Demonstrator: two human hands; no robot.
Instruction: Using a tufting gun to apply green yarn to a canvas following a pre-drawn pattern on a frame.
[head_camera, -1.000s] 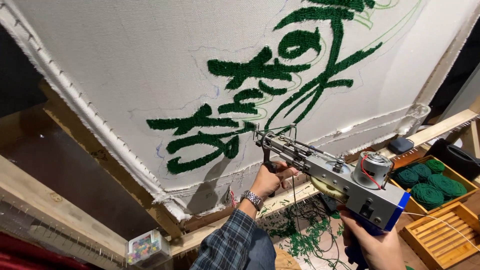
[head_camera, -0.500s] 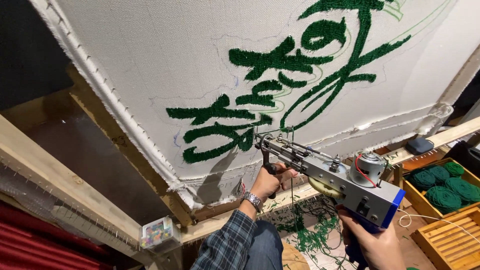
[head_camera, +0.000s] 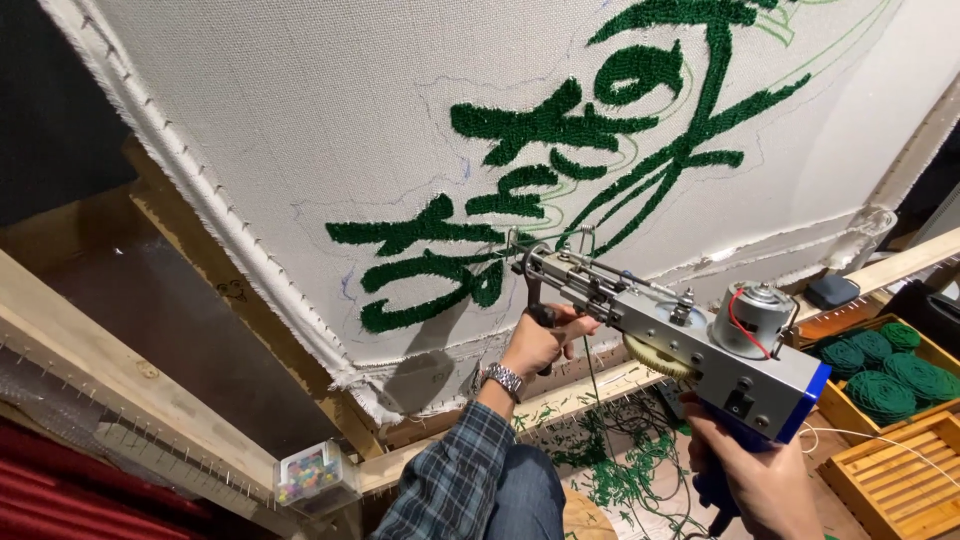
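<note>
Hands hold a tufting gun low in the middle of the frame. The left hand is closed around its front handle. The right hand, lower right, wraps its blue grip. Its tip touches the white cloth by the green tufted shapes. Many shapes look filled in; thin drawn lines beside them have no yarn yet. Green yarn balls sit at the right.

Cloth blocks fwd; room betw. hands.
</note>
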